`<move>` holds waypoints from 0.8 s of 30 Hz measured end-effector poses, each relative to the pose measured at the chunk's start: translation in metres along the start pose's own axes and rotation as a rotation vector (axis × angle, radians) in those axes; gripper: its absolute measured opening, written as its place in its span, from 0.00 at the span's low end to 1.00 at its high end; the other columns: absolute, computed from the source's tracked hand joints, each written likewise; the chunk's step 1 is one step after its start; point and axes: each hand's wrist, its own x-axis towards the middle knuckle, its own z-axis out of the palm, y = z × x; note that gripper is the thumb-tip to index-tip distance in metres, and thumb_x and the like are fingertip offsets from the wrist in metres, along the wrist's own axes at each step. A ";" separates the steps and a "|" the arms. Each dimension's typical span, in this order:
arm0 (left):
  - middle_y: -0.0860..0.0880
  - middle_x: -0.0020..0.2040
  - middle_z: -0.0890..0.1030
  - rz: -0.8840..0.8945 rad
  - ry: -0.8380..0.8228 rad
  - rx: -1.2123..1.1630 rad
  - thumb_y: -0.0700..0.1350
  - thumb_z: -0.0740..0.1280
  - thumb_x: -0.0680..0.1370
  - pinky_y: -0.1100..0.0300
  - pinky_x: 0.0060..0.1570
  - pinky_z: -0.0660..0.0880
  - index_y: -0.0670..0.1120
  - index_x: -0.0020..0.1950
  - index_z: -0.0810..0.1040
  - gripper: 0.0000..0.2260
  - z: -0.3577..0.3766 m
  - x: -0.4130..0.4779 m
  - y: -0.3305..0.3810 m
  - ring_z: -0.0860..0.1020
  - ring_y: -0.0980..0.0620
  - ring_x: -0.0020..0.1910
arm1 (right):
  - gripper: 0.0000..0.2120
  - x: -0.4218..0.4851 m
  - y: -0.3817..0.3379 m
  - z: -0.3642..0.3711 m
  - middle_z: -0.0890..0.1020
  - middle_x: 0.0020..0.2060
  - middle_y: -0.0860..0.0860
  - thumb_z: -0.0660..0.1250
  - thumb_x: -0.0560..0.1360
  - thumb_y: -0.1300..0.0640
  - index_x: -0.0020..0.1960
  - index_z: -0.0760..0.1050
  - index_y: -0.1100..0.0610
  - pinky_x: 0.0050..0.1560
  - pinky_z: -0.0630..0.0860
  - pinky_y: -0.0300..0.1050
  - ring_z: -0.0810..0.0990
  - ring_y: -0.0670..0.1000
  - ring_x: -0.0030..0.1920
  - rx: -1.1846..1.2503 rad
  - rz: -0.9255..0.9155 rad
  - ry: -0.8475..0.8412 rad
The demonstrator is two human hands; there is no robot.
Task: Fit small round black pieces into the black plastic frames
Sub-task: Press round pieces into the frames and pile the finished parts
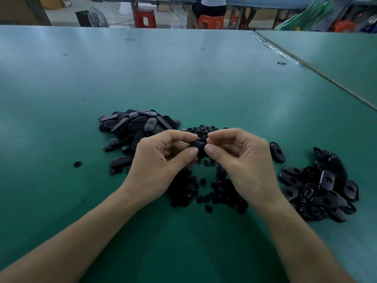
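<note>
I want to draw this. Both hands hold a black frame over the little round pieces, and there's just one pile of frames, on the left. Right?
Not quite: the head view shows two piles of frames, the left pile and a right pile. Otherwise yes: left hand and right hand hold a black frame over the little round pieces.

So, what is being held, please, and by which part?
A black plastic frame, pinched at its ends: left hand on one, right hand on the other.
</note>
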 end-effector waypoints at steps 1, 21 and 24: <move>0.45 0.41 0.86 0.003 0.005 -0.001 0.40 0.75 0.74 0.52 0.45 0.84 0.51 0.52 0.84 0.09 0.000 0.000 0.000 0.85 0.44 0.41 | 0.09 0.000 0.002 0.000 0.87 0.41 0.46 0.77 0.71 0.62 0.46 0.83 0.49 0.46 0.79 0.34 0.85 0.45 0.43 -0.068 -0.001 0.001; 0.51 0.43 0.84 0.009 0.052 -0.101 0.38 0.68 0.80 0.60 0.38 0.82 0.52 0.54 0.83 0.10 0.002 0.001 -0.001 0.85 0.50 0.42 | 0.06 -0.003 0.006 -0.006 0.83 0.42 0.42 0.74 0.75 0.56 0.52 0.85 0.50 0.51 0.79 0.40 0.80 0.42 0.46 -0.690 -0.087 0.026; 0.48 0.49 0.81 0.016 0.085 -0.070 0.35 0.64 0.82 0.60 0.39 0.82 0.51 0.60 0.81 0.14 0.002 0.003 -0.002 0.83 0.55 0.43 | 0.07 -0.004 0.007 -0.008 0.77 0.43 0.43 0.73 0.75 0.49 0.52 0.85 0.47 0.54 0.72 0.42 0.74 0.45 0.51 -0.860 -0.059 -0.080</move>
